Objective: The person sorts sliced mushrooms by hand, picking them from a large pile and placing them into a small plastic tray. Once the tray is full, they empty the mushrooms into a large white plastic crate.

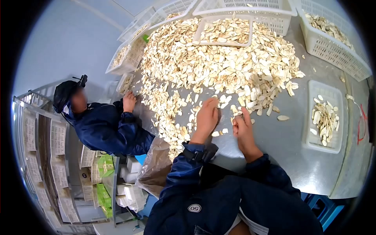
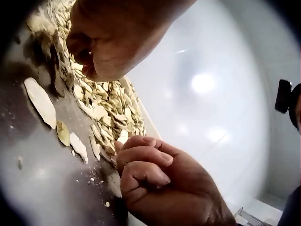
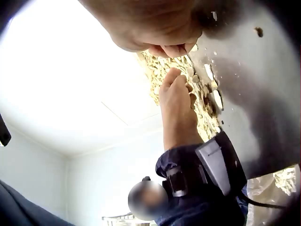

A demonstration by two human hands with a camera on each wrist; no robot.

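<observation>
A broad heap of pale dried slices [image 1: 219, 64], like sliced mushroom, spreads over the metal table [image 1: 280, 137]. At its near edge my left hand [image 1: 207, 119] lies low among loose slices, its fingers loosely bent with nothing showing between them. My right hand [image 1: 246, 133] is just to the right. In the left wrist view the right hand [image 2: 162, 181] has several fingers curled into the palm, and I cannot tell whether it holds a slice. A few slices [image 2: 41, 102] lie on the table between both hands. The right wrist view shows my right hand [image 3: 162, 26] above the left hand [image 3: 178, 106].
A shallow white tray [image 1: 339, 117] with some slices stands at the right. Another tray [image 1: 251, 33] sits in the heap. White baskets [image 1: 333, 51] line the far edge. At the left, a person [image 1: 105, 121] reaches to the table. A clear plastic bag [image 1: 150, 168] hangs at the near edge.
</observation>
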